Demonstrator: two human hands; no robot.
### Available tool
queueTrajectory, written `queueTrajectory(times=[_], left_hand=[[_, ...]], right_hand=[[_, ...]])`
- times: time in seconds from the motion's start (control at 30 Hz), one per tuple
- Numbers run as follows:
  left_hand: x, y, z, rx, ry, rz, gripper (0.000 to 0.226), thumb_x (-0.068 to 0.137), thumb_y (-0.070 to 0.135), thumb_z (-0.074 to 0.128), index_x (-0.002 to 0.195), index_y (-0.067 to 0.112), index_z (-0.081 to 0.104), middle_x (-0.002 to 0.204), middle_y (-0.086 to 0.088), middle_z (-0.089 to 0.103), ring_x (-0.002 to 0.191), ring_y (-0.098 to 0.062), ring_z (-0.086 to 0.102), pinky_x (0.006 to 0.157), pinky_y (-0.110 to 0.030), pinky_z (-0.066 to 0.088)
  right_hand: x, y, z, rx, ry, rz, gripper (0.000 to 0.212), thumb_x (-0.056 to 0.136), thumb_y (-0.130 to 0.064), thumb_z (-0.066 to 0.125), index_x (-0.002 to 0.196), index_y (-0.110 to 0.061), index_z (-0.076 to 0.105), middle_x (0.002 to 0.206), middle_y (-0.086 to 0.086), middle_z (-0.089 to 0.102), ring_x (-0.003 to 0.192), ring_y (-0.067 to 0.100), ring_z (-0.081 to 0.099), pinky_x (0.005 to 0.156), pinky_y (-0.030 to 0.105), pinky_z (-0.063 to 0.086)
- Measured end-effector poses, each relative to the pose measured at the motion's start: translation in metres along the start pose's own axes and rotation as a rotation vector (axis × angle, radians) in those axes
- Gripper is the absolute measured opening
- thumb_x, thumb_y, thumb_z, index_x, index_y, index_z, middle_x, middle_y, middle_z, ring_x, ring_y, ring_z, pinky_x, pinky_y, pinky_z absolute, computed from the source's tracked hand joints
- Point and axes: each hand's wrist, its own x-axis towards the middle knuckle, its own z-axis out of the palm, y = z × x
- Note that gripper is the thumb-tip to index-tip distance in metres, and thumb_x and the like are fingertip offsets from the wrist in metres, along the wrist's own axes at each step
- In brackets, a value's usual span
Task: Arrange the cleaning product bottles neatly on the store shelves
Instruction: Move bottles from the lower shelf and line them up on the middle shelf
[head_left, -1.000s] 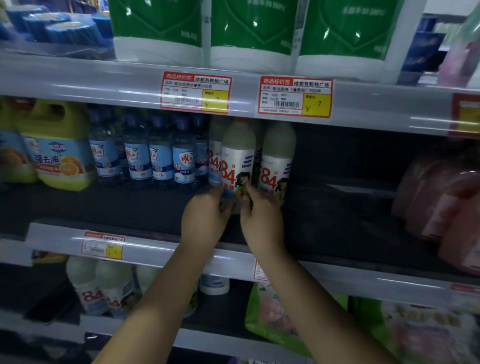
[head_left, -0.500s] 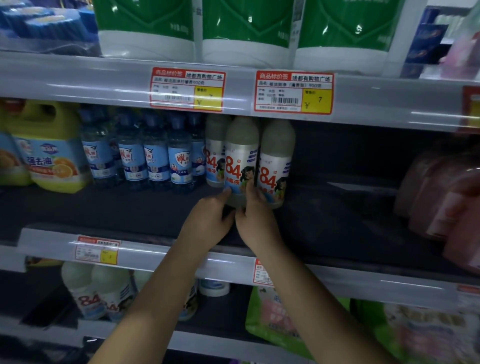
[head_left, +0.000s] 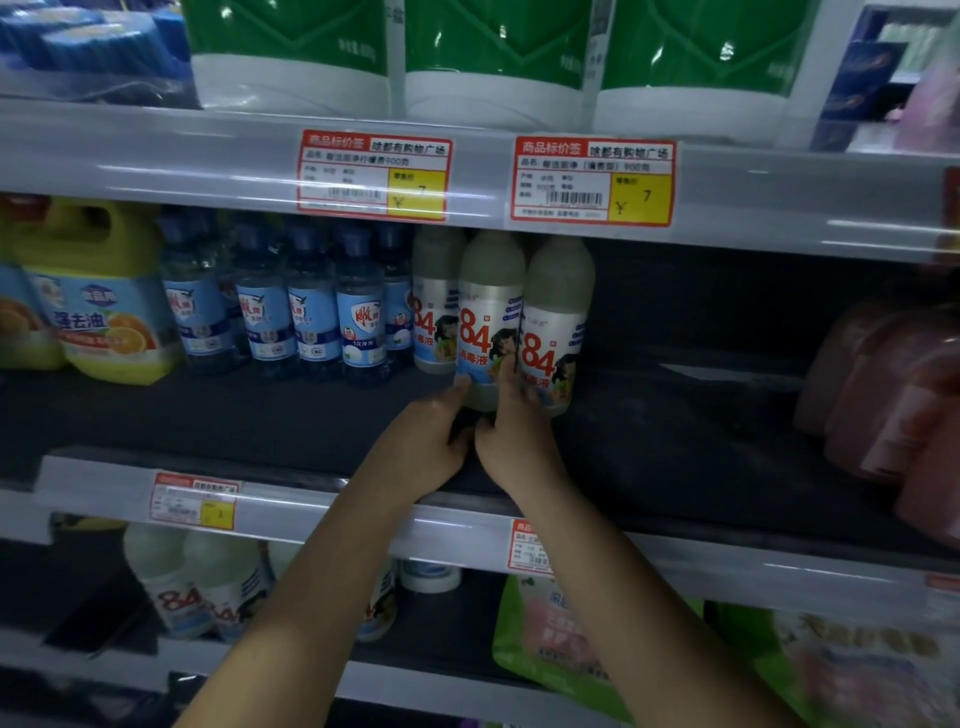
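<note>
Middle shelf (head_left: 218, 421), left to right: yellow jug (head_left: 106, 306), blue bottles (head_left: 311, 312), then three white bottles. I see my left hand (head_left: 423, 447) and right hand (head_left: 514, 441) both gripping the base of the middle white bottle (head_left: 488, 317), upright, touching its neighbours. Pink packs (head_left: 893, 384) far right.

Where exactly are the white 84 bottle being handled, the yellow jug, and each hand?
middle 84 bottle (head_left: 485, 332), head view, on its label.
yellow jug (head_left: 106, 312), head view, on its front label.
left hand (head_left: 423, 441), head view, back of the hand.
right hand (head_left: 514, 436), head view, back of the hand.
</note>
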Motion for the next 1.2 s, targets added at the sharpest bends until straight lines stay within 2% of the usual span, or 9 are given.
queueTrajectory(times=[0.13, 0.37, 0.5, 0.57, 0.73, 0.87, 0.97, 1.07, 1.2], left_hand=[[0.001, -0.002, 0.001, 0.009, -0.016, -0.015, 0.064, 0.090, 0.012, 0.052, 0.146, 0.010, 0.021, 0.131, -0.016, 0.054, 0.115, -0.024, 0.053, 0.095, -0.033, 0.044], [0.001, -0.005, 0.002, 0.060, 0.140, -0.024, 0.055, 0.088, 0.008, 0.052, 0.140, 0.010, 0.036, 0.117, -0.019, 0.062, 0.104, -0.029, 0.059, 0.088, -0.034, 0.048], [-0.013, 0.009, -0.010, -0.006, 0.353, 0.061, 0.062, 0.084, -0.007, 0.051, 0.141, 0.003, 0.031, 0.145, -0.018, 0.038, 0.135, -0.023, 0.034, 0.108, -0.021, 0.022], [-0.026, 0.013, -0.016, -0.013, 0.382, 0.100, 0.063, 0.084, -0.005, 0.051, 0.142, 0.005, 0.030, 0.148, -0.013, 0.032, 0.137, -0.014, 0.023, 0.112, -0.022, 0.016], [-0.083, 0.000, -0.014, 0.024, 0.442, 0.113, 0.053, 0.086, 0.013, 0.041, 0.137, 0.001, 0.037, 0.142, -0.008, 0.035, 0.134, -0.009, 0.025, 0.112, -0.027, 0.023], [-0.141, -0.018, 0.004, 0.079, 0.599, 0.070, 0.037, 0.089, 0.009, 0.042, 0.121, -0.006, 0.054, 0.129, -0.011, 0.049, 0.121, -0.021, 0.046, 0.105, -0.025, 0.034], [-0.175, -0.031, 0.021, 0.076, 0.640, -0.030, 0.032, 0.087, 0.008, 0.044, 0.110, -0.006, 0.062, 0.115, -0.011, 0.059, 0.107, -0.021, 0.052, 0.099, -0.018, 0.038], [-0.192, -0.050, 0.040, 0.030, 0.549, -0.176, 0.033, 0.088, 0.015, 0.046, 0.110, -0.002, 0.063, 0.110, -0.017, 0.064, 0.104, -0.021, 0.053, 0.088, -0.030, 0.047], [-0.189, -0.076, 0.062, 0.021, 0.385, -0.323, 0.036, 0.080, -0.001, 0.065, 0.116, -0.002, 0.060, 0.115, -0.020, 0.063, 0.105, -0.034, 0.062, 0.090, -0.040, 0.049]], right_hand=[[0.001, 0.001, 0.001, 0.020, -0.004, 0.005, 0.082, 0.089, -0.007, 0.050, 0.149, -0.021, -0.004, 0.155, 0.006, 0.013, 0.142, 0.023, 0.016, 0.113, 0.035, 0.022], [-0.006, -0.002, -0.002, 0.040, 0.116, -0.040, 0.076, 0.088, -0.006, 0.051, 0.148, -0.025, 0.009, 0.151, 0.009, 0.023, 0.139, 0.025, 0.023, 0.113, 0.033, 0.024], [-0.024, -0.013, -0.006, -0.033, 0.291, -0.297, 0.064, 0.087, -0.002, 0.050, 0.145, -0.015, 0.026, 0.147, 0.011, 0.033, 0.136, 0.025, 0.028, 0.110, 0.024, 0.020], [-0.040, -0.018, -0.005, -0.011, 0.306, -0.423, 0.061, 0.087, -0.002, 0.050, 0.143, -0.014, 0.031, 0.144, 0.011, 0.038, 0.134, 0.022, 0.032, 0.106, 0.017, 0.019], [-0.087, -0.009, 0.014, 0.028, 0.345, -0.673, 0.045, 0.086, -0.011, 0.048, 0.130, -0.013, 0.045, 0.124, 0.011, 0.054, 0.113, 0.015, 0.047, 0.098, 0.014, 0.033], [-0.121, 0.016, 0.050, -0.026, 0.247, -0.815, 0.025, 0.083, -0.010, 0.049, 0.107, -0.015, 0.051, 0.101, 0.009, 0.064, 0.094, 0.016, 0.055, 0.082, 0.023, 0.047], [-0.126, 0.035, 0.081, -0.058, 0.137, -0.782, 0.017, 0.082, -0.012, 0.051, 0.098, -0.016, 0.052, 0.091, 0.007, 0.064, 0.082, 0.018, 0.058, 0.068, 0.030, 0.051], [-0.116, 0.048, 0.101, -0.080, 0.057, -0.661, 0.013, 0.080, -0.013, 0.050, 0.092, -0.015, 0.055, 0.087, 0.007, 0.062, 0.077, 0.022, 0.061, 0.060, 0.030, 0.052], [-0.095, 0.056, 0.120, -0.097, -0.042, -0.415, 0.031, 0.081, -0.012, 0.062, 0.112, -0.011, 0.057, 0.108, 0.013, 0.064, 0.099, 0.032, 0.062, 0.078, 0.037, 0.053]])
